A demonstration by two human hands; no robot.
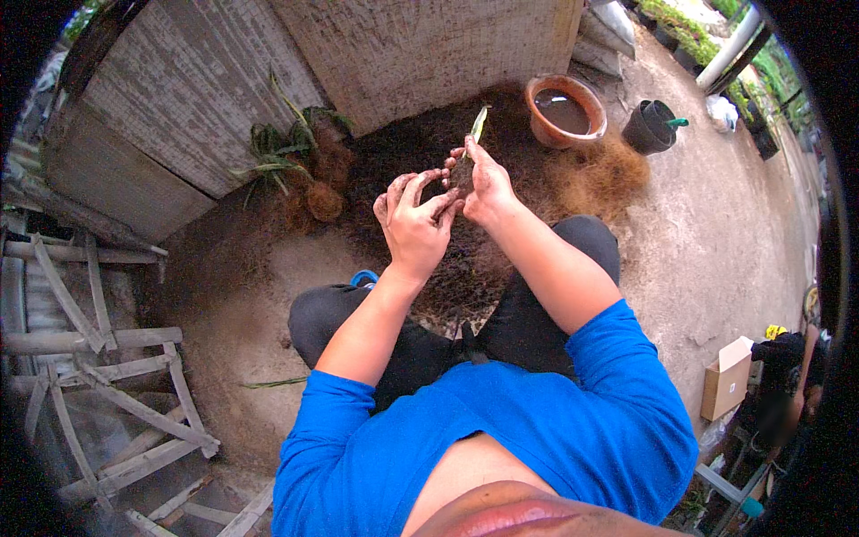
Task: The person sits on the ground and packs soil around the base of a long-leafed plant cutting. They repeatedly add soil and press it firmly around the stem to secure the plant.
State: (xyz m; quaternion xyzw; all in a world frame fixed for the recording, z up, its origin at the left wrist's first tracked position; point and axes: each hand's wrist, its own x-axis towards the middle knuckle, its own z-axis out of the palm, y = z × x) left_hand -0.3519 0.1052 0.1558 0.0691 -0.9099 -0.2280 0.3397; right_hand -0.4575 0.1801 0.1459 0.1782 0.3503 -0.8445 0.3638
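My right hand (490, 180) holds a small plant by its dark soil-covered root clump (462, 173), its fingertips curling round from behind. A pale green, pointed leaf (479, 123) sticks up past the thumb. Close against the clump's lower left side is my left hand (417, 218), fingers bent and spread. Whether it grips the clump or only touches it is hard to see. Soil coats the fingers of both hands. Beneath them a heap of dark soil (409, 161) spreads over the ground between my legs and the boards.
A terracotta-coloured pot (549, 133) holds dark liquid. Beside it are a black pot (641, 131) with a green handle and brown fibre (597, 176). Leafy plants (288, 148) lean at left, near wooden boards (429, 60). A wooden frame (134, 342) and a cardboard box (726, 379) flank me.
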